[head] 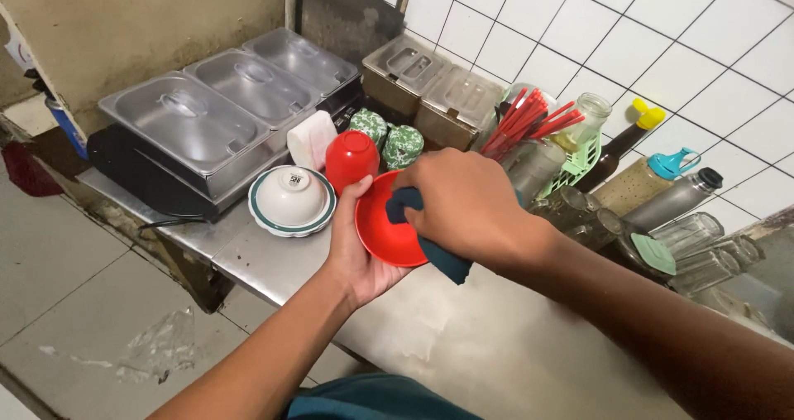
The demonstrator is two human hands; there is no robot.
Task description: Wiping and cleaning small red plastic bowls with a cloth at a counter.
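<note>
The red bowl [382, 230] and the upturned red cup [351, 159] are the same bright red, and the cloth [442, 259] is dark teal. The white bowl [292, 195] sits on a white plate [266, 217] with a green rim, and the two round lids [387, 137] behind have a green-and-white leafy pattern. There are also red chopsticks [525, 122] in a light green basket [579, 165], a yellow-capped dark bottle [620, 145], silvery steel trays [190, 126] and a grey metal bench [430, 337].

Commercial food-stall kitchen. Three lidded steel food-warmer pans [240, 97] stand on a steel counter [430, 337] against a white-tiled wall [662, 31]. Right of the pans: a holder of red chopsticks [525, 122], sauce bottles [624, 143] and upturned glasses [703, 238].
</note>
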